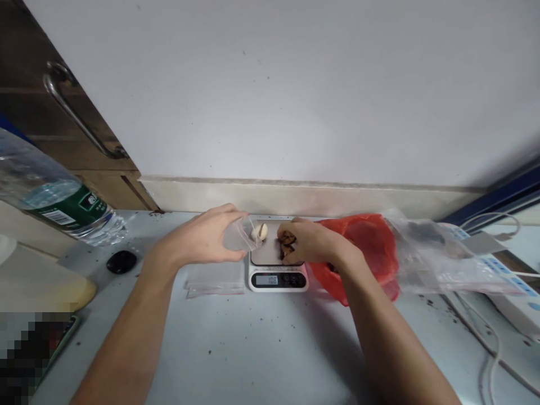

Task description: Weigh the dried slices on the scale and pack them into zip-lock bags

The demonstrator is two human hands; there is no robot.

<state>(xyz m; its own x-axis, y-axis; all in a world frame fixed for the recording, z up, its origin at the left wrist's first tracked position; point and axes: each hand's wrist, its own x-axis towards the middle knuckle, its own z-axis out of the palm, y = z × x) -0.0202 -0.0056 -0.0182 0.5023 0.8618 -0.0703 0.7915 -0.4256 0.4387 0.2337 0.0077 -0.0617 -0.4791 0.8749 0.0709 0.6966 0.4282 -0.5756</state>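
My left hand (206,236) grips a small clear zip bag (241,235) between thumb and fingers, its mouth facing right over the scale's edge. Beside that mouth is a pale, cream-coloured piece with a dark slit (260,232); whether it lies on the plate or inside the bag I cannot tell. My right hand (310,239) is closed around dark brown, dried-looking pieces (287,245) above the right part of the plate. Under both hands stands a white kitchen scale (279,288) with a lit display. A red plastic bag (375,242) lies open behind my right wrist.
More flat clear bags (216,281) lie left of the scale. Larger clear plastic bags (430,253), a power strip (512,315) and cables (491,343) are on the right. A water bottle (63,197) and a black round lid (121,261) are at left. The wall (295,112) rises behind.
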